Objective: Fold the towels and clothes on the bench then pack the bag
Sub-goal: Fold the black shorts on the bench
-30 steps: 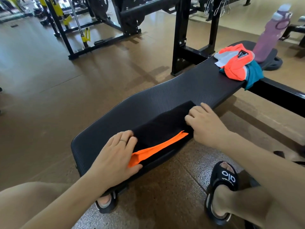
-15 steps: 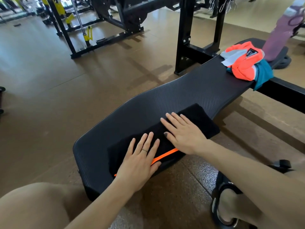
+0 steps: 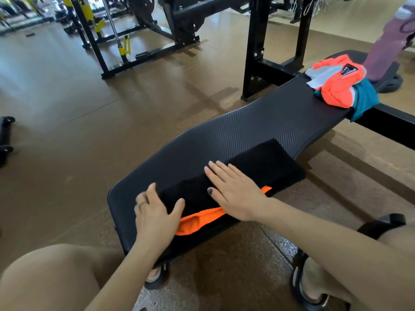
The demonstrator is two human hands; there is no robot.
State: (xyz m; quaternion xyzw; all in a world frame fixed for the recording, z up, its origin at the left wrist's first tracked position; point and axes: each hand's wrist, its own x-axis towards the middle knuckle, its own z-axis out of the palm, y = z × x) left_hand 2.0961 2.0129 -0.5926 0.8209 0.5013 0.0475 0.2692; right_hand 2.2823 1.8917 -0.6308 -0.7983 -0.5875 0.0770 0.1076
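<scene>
Black towel (image 3: 235, 176) lies folded on the bench (image 3: 258, 129), lower centre. Right hand (image 3: 233, 191) presses it flat, fingers straight. Left hand (image 3: 157, 212) grips its left end, thumb on top. Judged soft, light, limp; best held at folded ends.

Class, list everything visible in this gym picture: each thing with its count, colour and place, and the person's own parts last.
bench: one, black, running diagonally across the middle.
folded cloth: one, black with orange edge, near end of bench.
clothes pile: one, orange, grey and teal, far end of bench.
bottle: one, purple, beyond the pile.
gym racks: several, black and yellow, background.
sandals: two, black, on the floor below.
left hand: grips the cloth's left end.
right hand: flat on the cloth.
</scene>
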